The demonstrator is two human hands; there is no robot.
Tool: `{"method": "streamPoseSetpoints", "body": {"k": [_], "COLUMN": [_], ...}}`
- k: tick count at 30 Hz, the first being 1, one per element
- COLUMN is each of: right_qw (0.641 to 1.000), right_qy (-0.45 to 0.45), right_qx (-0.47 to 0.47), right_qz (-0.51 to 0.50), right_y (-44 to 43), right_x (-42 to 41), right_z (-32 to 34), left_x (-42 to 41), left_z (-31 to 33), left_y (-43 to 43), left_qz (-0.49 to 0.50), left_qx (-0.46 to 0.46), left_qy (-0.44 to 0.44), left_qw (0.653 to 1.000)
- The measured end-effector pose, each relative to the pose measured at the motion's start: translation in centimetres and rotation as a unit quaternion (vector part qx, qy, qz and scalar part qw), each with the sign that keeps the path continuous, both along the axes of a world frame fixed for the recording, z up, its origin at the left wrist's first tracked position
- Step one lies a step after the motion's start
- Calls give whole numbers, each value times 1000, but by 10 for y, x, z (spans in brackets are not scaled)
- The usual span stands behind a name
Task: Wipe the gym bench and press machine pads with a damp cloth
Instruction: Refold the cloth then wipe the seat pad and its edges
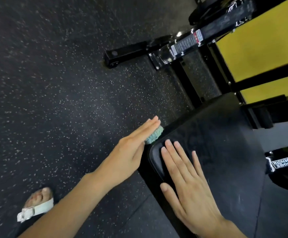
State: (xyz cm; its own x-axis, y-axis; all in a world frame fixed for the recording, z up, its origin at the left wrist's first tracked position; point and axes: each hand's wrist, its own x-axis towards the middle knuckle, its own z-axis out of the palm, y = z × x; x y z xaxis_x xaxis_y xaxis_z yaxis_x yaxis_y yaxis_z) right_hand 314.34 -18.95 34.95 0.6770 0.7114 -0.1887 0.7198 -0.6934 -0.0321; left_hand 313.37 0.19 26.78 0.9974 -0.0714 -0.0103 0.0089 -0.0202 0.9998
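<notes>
A black padded seat (213, 134) of the press machine fills the lower right of the head view. My left hand (131, 148) is flat with straight fingers and presses a small teal cloth (154, 135) against the pad's left side edge. Only a strip of the cloth shows under the fingers. My right hand (189, 182) lies flat on top of the pad near its front corner, fingers spread and straight, holding nothing.
The machine's black steel frame (182, 47) with yellow panels (260, 54) rises at the upper right, its foot bar reaching out over the speckled rubber floor (62, 83). My sandalled foot (36, 205) stands at the lower left. A black part with a white logo (284, 163) sits right of the pad.
</notes>
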Motion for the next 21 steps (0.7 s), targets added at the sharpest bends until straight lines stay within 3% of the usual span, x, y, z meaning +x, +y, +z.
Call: {"method": "streamPoseSetpoints", "body": {"k": [11,21], "right_qw": [994,992], "right_qy": [19,1], "right_qx": [37,73], "right_qz": [-97,-106], "right_y": [21,20], "right_x": [-5,-5], "right_z": [-14,-23], "left_x": [-23,14], "left_z": [21,11], "left_y": [34,18], "left_qz": [-153,-153], "left_qx": [-26,-29], "left_qy": [46,37], "left_qw": [987,987]}}
